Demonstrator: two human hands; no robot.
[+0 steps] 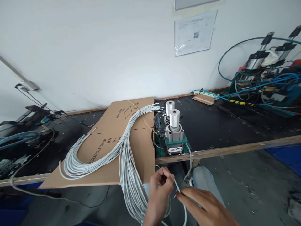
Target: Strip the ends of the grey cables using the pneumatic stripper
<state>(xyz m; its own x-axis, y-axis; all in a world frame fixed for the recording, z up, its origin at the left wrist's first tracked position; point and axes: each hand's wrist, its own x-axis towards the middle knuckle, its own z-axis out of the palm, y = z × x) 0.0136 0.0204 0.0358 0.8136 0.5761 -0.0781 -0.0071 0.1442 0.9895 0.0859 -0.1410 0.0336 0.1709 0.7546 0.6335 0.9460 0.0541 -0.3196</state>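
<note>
My left hand (161, 188) is closed in a pinch on a white cable (184, 212) in front of the table edge. My right hand (205, 204) grips the same cable a little farther along, its fingers bent over it; a short white end sticks out by the fingertips. Below the hands the cable curves down out of view. A large bundle of white cables (133, 182) hangs over the table edge left of my left hand. Just beyond both hands stands a small pneumatic press (174, 135) with two knurled silver cylinders.
Flattened cardboard (143, 150) lies under the bundle. The black table (209, 125) runs along the wall, with machines with blue hoses (256, 72) at right and another machine (44, 116) at left. A power strip (207, 94) lies at the back. My knee (204, 179) is below.
</note>
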